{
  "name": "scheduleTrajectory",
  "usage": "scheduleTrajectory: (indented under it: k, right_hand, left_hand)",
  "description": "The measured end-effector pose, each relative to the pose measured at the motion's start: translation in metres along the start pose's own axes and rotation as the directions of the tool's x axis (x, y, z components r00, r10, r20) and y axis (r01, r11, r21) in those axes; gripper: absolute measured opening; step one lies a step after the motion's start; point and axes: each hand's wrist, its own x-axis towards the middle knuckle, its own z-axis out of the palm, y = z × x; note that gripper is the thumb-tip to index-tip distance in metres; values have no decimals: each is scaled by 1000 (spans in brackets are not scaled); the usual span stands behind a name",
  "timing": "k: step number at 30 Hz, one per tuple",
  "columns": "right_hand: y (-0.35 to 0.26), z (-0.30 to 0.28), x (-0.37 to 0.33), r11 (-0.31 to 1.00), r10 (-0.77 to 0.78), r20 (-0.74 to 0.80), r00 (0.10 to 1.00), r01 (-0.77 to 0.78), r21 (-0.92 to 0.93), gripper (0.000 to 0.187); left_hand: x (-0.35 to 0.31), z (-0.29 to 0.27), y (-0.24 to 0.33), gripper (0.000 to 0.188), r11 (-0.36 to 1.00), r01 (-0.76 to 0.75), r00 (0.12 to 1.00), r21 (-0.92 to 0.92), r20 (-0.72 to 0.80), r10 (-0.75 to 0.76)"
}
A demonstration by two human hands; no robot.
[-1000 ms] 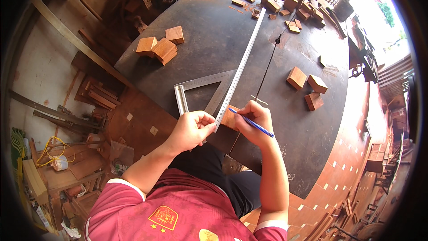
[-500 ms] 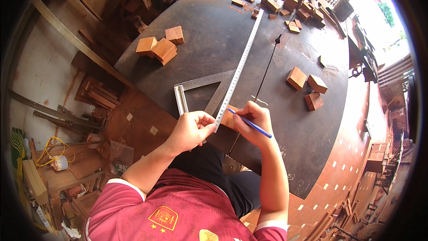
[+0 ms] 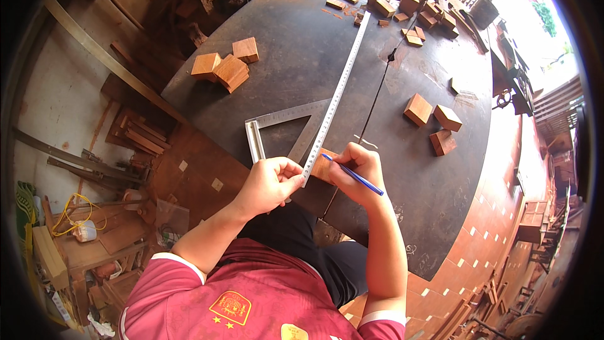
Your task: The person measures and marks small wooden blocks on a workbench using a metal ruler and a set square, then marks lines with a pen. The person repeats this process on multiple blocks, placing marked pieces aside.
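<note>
My left hand pinches the near end of a long metal ruler, which stretches away across the dark tabletop. In my right hand is a blue pen, its tip at the ruler-side edge of a small wooden block. That block lies just right of the ruler, partly covered by my right hand. Left of the ruler rests a metal triangle square; its lower end reaches behind my left hand, and the ruler passes across its right corner.
Several wooden blocks sit together at the left of the dark table, and three more blocks at the right. A heap of offcuts covers the far end. A narrow slot runs along the tabletop.
The far end of the ruler has shifted very slightly to the left. Both hands and the pen stay almost in place.
</note>
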Motion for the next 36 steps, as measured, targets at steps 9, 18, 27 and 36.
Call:
scheduleTrajectory:
  k: [9,18,27,36]
  right_hand:
    - [-2,-19,1,966,-12,-211,977,66,251,13]
    - [-28,-26,-7,730,-399,245,884,467,-499,62]
    - [-21,-19,-16,777,-339,65,939,318,-543,83]
    - [-12,-23,-13,893,-207,190,960,265,-365,80]
  left_hand:
    - [7,-17,4,16,991,-18,1000,-132,-10,17]
    - [88,-106,22,19,915,-165,961,369,-149,234]
    - [57,-88,18,46,594,-23,851,804,-295,434]
    - [66,-105,15,49,763,-84,929,641,-227,294]
